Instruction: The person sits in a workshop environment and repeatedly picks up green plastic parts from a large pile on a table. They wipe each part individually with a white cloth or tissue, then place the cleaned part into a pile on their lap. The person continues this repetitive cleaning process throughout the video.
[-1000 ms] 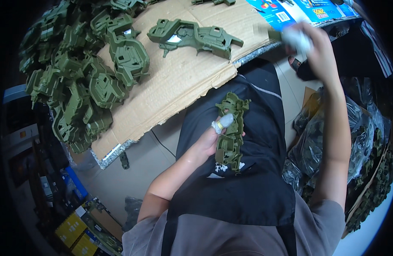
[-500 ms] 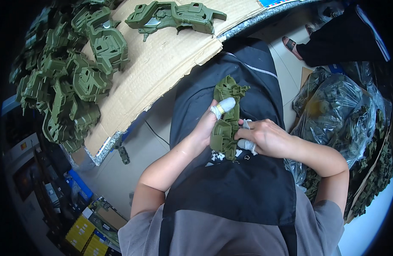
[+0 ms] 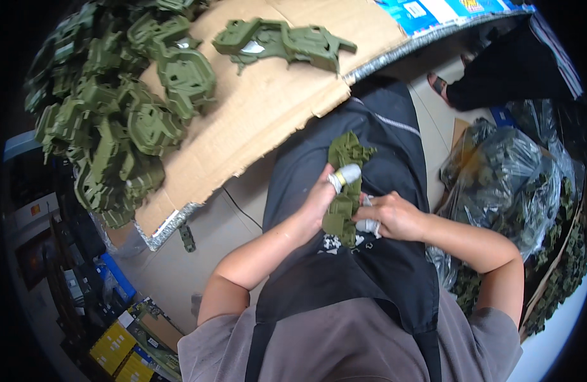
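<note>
Over my lap, my left hand (image 3: 319,202) grips a long olive-green moulded plastic part (image 3: 337,224), its wrapped thumb lying across the narrow middle. The part stretches away from me, its hollow, ribbed sections showing. My right hand (image 3: 397,216) is closed against the part's right edge, with white wrappings on its fingers. What those fingers pinch, if anything, is hidden. Small white scraps (image 3: 332,243) lie on my dark apron (image 3: 344,280) just below the part.
At the upper left, a cardboard-covered table (image 3: 242,127) bears a heap of similar green parts (image 3: 150,124) and one separate part (image 3: 284,43). Clear plastic bags (image 3: 503,184) of green pieces stand at right. Another person's dark trouser leg (image 3: 503,67) is beyond them.
The view has shifted, so the table and my hands sit slightly differently in it. The green part appears turned slightly in my left hand; my right hand stays at its right edge.
</note>
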`<state>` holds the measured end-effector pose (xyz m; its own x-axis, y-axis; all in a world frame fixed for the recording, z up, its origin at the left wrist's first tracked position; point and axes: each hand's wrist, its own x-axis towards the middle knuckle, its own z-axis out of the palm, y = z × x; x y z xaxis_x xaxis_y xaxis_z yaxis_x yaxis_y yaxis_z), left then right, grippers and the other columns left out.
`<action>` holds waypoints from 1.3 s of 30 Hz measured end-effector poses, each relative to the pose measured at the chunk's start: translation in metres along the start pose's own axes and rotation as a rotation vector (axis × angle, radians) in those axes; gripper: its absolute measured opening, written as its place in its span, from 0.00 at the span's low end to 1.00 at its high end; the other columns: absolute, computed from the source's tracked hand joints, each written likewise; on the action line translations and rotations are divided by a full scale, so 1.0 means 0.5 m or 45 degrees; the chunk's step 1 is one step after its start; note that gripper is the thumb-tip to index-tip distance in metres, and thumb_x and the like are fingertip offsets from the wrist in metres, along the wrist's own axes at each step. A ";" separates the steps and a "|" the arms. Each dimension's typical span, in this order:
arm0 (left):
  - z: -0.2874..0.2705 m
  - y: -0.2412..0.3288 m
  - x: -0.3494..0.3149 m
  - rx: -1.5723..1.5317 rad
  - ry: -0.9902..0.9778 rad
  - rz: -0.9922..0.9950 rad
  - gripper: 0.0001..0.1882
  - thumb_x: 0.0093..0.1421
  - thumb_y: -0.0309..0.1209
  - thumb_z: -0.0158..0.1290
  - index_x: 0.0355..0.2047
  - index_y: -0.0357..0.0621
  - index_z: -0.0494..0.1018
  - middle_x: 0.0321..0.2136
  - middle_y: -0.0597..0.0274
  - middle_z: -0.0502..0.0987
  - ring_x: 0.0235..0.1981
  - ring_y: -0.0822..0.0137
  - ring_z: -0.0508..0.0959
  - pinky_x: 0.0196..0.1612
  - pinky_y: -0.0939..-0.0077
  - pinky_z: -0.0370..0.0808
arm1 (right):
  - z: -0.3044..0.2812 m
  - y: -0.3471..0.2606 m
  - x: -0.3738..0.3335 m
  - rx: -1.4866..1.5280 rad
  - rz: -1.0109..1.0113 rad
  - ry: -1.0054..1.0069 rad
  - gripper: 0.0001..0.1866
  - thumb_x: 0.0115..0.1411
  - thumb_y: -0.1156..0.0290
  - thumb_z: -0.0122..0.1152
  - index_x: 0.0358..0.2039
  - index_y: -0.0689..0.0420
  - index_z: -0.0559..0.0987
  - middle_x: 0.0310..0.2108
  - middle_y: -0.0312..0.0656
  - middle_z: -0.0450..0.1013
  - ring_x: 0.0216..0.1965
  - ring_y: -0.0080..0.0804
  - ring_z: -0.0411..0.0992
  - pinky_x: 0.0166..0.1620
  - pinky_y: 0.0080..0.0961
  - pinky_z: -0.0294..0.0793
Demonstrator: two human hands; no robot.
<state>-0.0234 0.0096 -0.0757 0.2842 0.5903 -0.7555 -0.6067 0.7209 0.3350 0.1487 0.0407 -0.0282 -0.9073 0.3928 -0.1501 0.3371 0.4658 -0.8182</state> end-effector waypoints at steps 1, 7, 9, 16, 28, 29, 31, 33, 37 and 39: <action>-0.001 0.001 -0.003 -0.052 -0.022 -0.001 0.19 0.62 0.33 0.44 0.53 0.52 0.55 0.31 0.55 0.71 0.25 0.60 0.78 0.25 0.67 0.79 | -0.012 -0.009 0.003 -0.041 0.096 -0.145 0.19 0.38 0.82 0.53 0.35 0.56 0.76 0.22 0.48 0.73 0.27 0.46 0.74 0.32 0.39 0.73; 0.022 0.058 -0.052 0.229 -0.360 0.367 0.28 0.62 0.45 0.44 0.57 0.48 0.50 0.43 0.51 0.69 0.38 0.59 0.76 0.40 0.64 0.77 | -0.267 -0.049 0.131 -0.433 -0.155 0.539 0.21 0.43 0.70 0.62 0.42 0.52 0.75 0.38 0.49 0.73 0.38 0.44 0.72 0.41 0.33 0.72; 0.030 0.082 -0.085 0.260 -0.403 0.511 0.26 0.62 0.39 0.44 0.56 0.46 0.51 0.45 0.48 0.69 0.39 0.56 0.76 0.41 0.63 0.77 | -0.292 -0.046 0.218 -0.727 -0.230 0.837 0.34 0.50 0.67 0.61 0.58 0.45 0.62 0.55 0.53 0.60 0.53 0.48 0.62 0.53 0.33 0.64; -0.014 0.155 -0.154 -0.072 -0.191 0.966 0.38 0.53 0.26 0.55 0.60 0.50 0.47 0.52 0.51 0.63 0.48 0.56 0.71 0.47 0.64 0.73 | -0.244 -0.030 0.201 0.128 -0.214 1.034 0.29 0.56 0.69 0.55 0.58 0.56 0.62 0.55 0.54 0.60 0.56 0.46 0.60 0.57 0.31 0.57; 0.017 0.109 -0.084 0.002 0.021 1.163 0.40 0.49 0.22 0.59 0.58 0.46 0.48 0.51 0.56 0.63 0.49 0.63 0.69 0.50 0.69 0.69 | -0.042 -0.127 0.055 -0.007 -0.014 0.919 0.33 0.51 0.75 0.60 0.58 0.58 0.62 0.57 0.57 0.58 0.54 0.53 0.62 0.53 0.33 0.64; 0.018 0.108 -0.082 -0.002 0.011 1.182 0.40 0.49 0.22 0.59 0.58 0.46 0.48 0.50 0.56 0.63 0.48 0.63 0.69 0.50 0.69 0.69 | -0.046 -0.134 0.052 -0.042 0.004 0.907 0.33 0.50 0.75 0.60 0.58 0.58 0.62 0.57 0.58 0.58 0.54 0.53 0.62 0.53 0.33 0.64; 0.023 0.110 -0.089 0.006 0.005 1.228 0.40 0.49 0.23 0.59 0.57 0.46 0.48 0.49 0.57 0.64 0.48 0.64 0.69 0.49 0.69 0.70 | -0.057 -0.140 0.046 -0.058 0.004 0.861 0.33 0.50 0.75 0.61 0.58 0.58 0.61 0.56 0.57 0.58 0.54 0.53 0.62 0.53 0.33 0.64; 0.018 0.107 -0.090 0.085 0.053 1.258 0.41 0.49 0.22 0.59 0.58 0.46 0.47 0.49 0.56 0.64 0.48 0.64 0.69 0.49 0.69 0.70 | -0.074 -0.134 0.041 -0.021 -0.033 0.800 0.34 0.51 0.75 0.60 0.59 0.58 0.61 0.56 0.57 0.58 0.54 0.52 0.62 0.53 0.33 0.64; 0.003 0.098 -0.086 0.055 0.086 1.255 0.40 0.50 0.22 0.58 0.58 0.46 0.47 0.49 0.56 0.63 0.48 0.63 0.69 0.50 0.68 0.70 | -0.058 -0.114 0.044 0.109 -0.085 0.788 0.35 0.52 0.74 0.59 0.60 0.57 0.58 0.58 0.56 0.56 0.56 0.52 0.60 0.55 0.32 0.62; -0.002 0.099 -0.076 -0.050 0.030 1.246 0.36 0.52 0.23 0.56 0.57 0.46 0.47 0.49 0.56 0.64 0.48 0.63 0.69 0.50 0.69 0.70 | -0.038 -0.110 0.053 0.159 -0.066 0.807 0.34 0.53 0.73 0.59 0.60 0.57 0.57 0.59 0.56 0.53 0.58 0.51 0.57 0.56 0.32 0.61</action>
<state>-0.0649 0.0224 -0.0307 -0.3726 0.9132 -0.1648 -0.5907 -0.0964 0.8011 0.1109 0.0403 0.0233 -0.5843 0.7821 0.2167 0.2304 0.4159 -0.8798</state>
